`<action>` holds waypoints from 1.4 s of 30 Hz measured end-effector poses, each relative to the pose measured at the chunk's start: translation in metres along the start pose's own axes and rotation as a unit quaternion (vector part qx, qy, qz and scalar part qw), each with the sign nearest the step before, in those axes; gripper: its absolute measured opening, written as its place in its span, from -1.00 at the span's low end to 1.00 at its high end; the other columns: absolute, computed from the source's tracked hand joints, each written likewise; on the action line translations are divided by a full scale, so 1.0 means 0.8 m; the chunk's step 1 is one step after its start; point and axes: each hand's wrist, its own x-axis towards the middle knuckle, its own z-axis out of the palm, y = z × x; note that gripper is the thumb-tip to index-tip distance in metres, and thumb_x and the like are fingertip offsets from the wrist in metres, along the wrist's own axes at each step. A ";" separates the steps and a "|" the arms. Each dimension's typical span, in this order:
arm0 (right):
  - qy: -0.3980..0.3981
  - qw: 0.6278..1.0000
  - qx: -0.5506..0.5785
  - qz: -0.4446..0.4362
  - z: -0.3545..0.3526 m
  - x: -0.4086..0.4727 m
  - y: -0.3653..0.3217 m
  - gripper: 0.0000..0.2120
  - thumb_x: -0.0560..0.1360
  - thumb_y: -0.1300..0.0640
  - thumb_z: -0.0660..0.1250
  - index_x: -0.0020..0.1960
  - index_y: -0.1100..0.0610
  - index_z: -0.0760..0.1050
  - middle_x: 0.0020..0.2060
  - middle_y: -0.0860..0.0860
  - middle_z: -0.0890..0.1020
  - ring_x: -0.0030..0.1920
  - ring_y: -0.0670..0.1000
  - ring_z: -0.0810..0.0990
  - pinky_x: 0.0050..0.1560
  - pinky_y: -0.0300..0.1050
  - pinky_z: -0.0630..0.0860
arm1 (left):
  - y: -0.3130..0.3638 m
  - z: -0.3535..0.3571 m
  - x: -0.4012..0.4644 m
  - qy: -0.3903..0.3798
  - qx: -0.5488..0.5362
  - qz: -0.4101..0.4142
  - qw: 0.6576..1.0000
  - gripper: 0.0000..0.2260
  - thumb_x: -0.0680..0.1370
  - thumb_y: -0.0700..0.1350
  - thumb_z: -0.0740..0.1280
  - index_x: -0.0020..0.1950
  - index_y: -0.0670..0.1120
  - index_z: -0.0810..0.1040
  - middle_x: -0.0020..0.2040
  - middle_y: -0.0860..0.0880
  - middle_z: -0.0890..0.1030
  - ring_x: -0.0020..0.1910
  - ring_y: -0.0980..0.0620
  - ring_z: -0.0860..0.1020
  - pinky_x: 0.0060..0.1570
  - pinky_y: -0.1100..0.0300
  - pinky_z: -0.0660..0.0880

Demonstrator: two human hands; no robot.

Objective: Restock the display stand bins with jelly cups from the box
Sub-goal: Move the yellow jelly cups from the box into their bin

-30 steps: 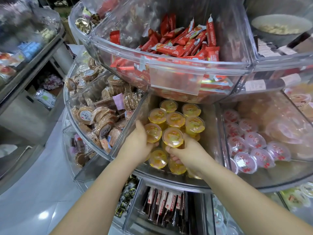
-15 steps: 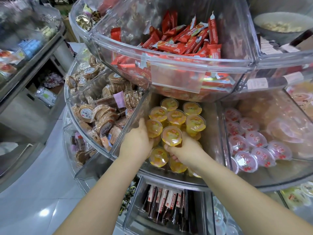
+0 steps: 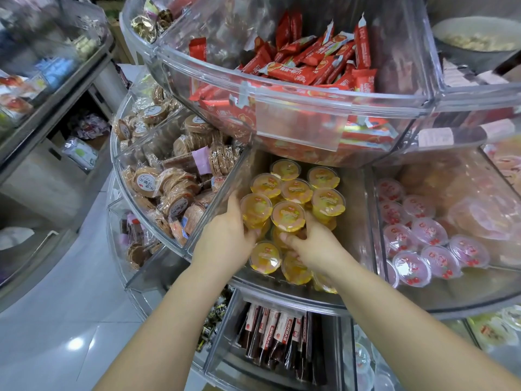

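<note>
Both hands reach into the middle bin: the left hand cups a stack of orange jelly cups, the right hand closes fingers under another cup, probably steadying the stacks upright.

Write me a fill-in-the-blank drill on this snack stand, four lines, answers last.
1. Both hands, left hand and right hand, reach into the bin of ____ jelly cups.
2. The bin directly above holds ____ wrapped bars.
3. The pink-red jelly cups lie to the ____ of the orange ones.
4. The round cookies fill the bin on the ____.

Answers: orange; red; right; left
</note>
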 end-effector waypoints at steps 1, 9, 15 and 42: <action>-0.001 1.000 -0.002 0.001 0.000 0.000 -0.001 -0.53 0.49 0.02 0.33 0.34 -0.03 0.25 0.16 0.02 0.55 0.12 0.13 0.57 0.16 0.14 0.52 | 0.001 -0.001 -0.002 0.003 -0.008 0.002 1.000 -0.32 0.49 -0.05 0.34 0.50 -0.07 0.06 -0.03 -0.17 0.62 -0.08 -0.20 0.59 -0.14 0.01 0.52; 0.006 0.999 0.042 0.014 -0.017 -0.032 -0.004 -0.39 0.47 0.08 0.37 0.40 0.12 0.13 -0.22 0.03 0.57 -0.19 -0.03 0.58 -0.17 -0.17 0.50 | -0.019 -0.024 -0.042 0.054 -0.188 0.033 0.980 -0.60 0.49 -0.08 0.34 0.29 0.14 0.35 -0.16 0.16 0.57 -0.16 0.24 0.55 -0.14 0.32 0.51; -0.034 0.980 0.048 -0.190 0.029 -0.112 -0.059 -0.83 0.43 -0.05 0.33 -0.06 -0.15 0.34 -0.35 -0.17 0.52 -0.35 -0.23 0.44 -0.28 -0.32 0.42 | -0.077 -0.048 -0.136 0.170 -0.364 -0.028 0.915 -0.76 0.49 -0.13 0.39 -0.04 0.24 0.52 -0.13 0.16 0.61 -0.13 0.19 0.57 -0.10 0.30 0.50; -0.429 0.727 -0.526 0.105 0.637 0.014 0.639 -0.58 0.45 -0.03 0.38 0.20 0.19 0.49 0.12 0.14 0.59 0.13 0.14 0.55 0.10 -0.09 0.46 | -0.508 0.647 -0.526 -0.107 -0.414 -0.634 0.644 -0.77 0.51 -0.11 0.32 0.13 -0.16 0.56 0.09 -0.17 0.62 0.07 -0.18 0.57 0.12 0.01 0.50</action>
